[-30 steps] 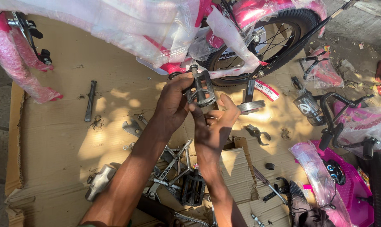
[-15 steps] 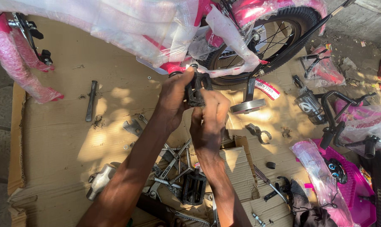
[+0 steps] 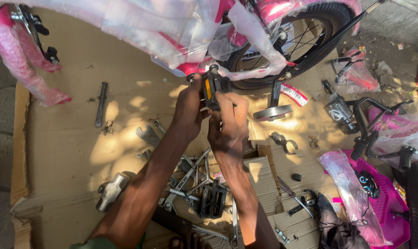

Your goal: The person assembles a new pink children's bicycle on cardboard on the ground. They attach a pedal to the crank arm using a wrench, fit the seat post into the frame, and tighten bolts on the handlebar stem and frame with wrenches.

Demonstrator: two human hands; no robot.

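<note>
Both my hands hold a black bicycle pedal (image 3: 214,86) with an orange reflector, up against the crank of a pink child's bicycle (image 3: 190,27) wrapped in clear plastic. My left hand (image 3: 188,108) grips the pedal's left side at the crank end. My right hand (image 3: 228,124) clasps the pedal from below and the right. A second black pedal (image 3: 212,200) lies on the cardboard between my forearms.
Brown cardboard sheet (image 3: 66,152) covers the ground. On it lie a hammer (image 3: 111,190), a flat metal bar (image 3: 100,103), several spanners (image 3: 190,177), a training wheel (image 3: 272,110), a black handlebar (image 3: 372,124) and pink wrapped parts (image 3: 356,198) at right. The rear tyre (image 3: 306,41) is above.
The pedal has gone up and left, from in front of my hands to the bicycle's crank. My hands followed it and closed around it.
</note>
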